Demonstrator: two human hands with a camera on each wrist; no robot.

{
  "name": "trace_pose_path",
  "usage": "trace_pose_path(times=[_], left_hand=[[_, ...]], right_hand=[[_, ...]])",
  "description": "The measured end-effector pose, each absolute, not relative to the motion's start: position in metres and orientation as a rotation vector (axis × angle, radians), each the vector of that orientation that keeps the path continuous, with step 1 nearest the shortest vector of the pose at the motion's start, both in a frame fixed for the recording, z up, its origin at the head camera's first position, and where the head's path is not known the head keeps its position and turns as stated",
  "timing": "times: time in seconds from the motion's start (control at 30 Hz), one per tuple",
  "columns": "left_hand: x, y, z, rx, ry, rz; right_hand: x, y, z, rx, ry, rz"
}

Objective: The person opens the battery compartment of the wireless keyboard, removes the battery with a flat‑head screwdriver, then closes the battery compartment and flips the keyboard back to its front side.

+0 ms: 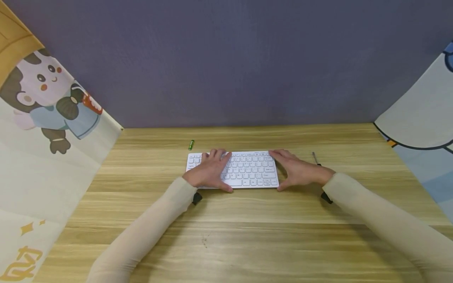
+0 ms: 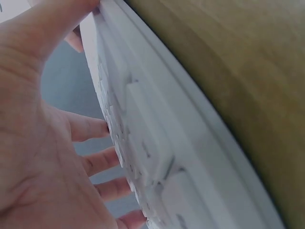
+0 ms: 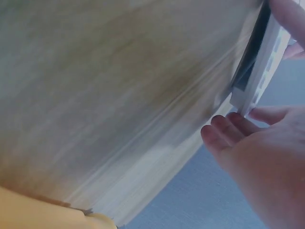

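Observation:
A white keyboard point(image 1: 249, 169) lies on the wooden table, its keys facing up. My left hand point(image 1: 210, 171) spans its left half from front to back, hiding some keys. In the left wrist view the left thumb point(image 2: 57, 21) reaches the near edge, and the fingertips meet the far side of the keys. My right hand point(image 1: 295, 169) grips the right end, thumb at the near corner and a finger at the far corner. In the right wrist view, the keyboard's end point(image 3: 259, 71) sits between that thumb and the fingers, with a dark strip showing along its lower side.
A small green battery point(image 1: 191, 145) lies behind the keyboard's left end. To the right, a screwdriver point(image 1: 314, 158) is partly hidden behind my right wrist. A dark wall point(image 1: 247, 70) rises at the table's back edge, and printed panels point(image 1: 53, 118) flank both sides.

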State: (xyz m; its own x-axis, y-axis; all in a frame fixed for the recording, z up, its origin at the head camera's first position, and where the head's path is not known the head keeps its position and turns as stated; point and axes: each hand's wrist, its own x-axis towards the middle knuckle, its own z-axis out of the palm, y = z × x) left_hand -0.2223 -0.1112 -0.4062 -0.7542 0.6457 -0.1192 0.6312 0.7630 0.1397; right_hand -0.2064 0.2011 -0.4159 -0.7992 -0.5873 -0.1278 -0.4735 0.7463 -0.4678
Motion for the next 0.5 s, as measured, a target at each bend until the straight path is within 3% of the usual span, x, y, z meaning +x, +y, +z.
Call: trace_pose_path(times=[0.33,0.5], left_hand=[[-0.223,-0.113,-0.409,0.988,2.794,0.155],[-0.22,-0.126,-0.391,0.928,2.857,0.218]], right_hand=[[-0.209,0.203,-0.415,-0.832,2.655,-0.589],[-0.203,0.201,-0.388,-0.839,2.775,-0.557]])
